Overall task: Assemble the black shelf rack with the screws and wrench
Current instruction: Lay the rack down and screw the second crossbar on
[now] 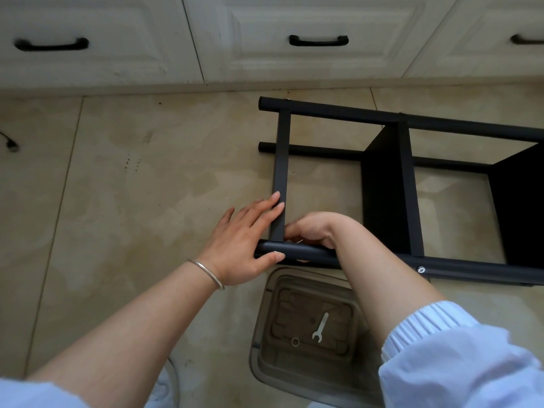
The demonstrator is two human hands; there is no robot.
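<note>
The black shelf rack lies on its side on the tiled floor, its round poles running left to right. My left hand rests on the joint where a flat crossbar meets the near pole, fingers straight along the bar and thumb under the pole. My right hand is curled just right of that joint, fingertips pinching something small that I cannot make out. A small silver wrench and a washer ring lie in a clear plastic tray below the pole. One screw sits in the near pole.
White cabinet drawers with black handles run along the back. Beige floor tiles spread to the left. A cable end lies at the far left edge.
</note>
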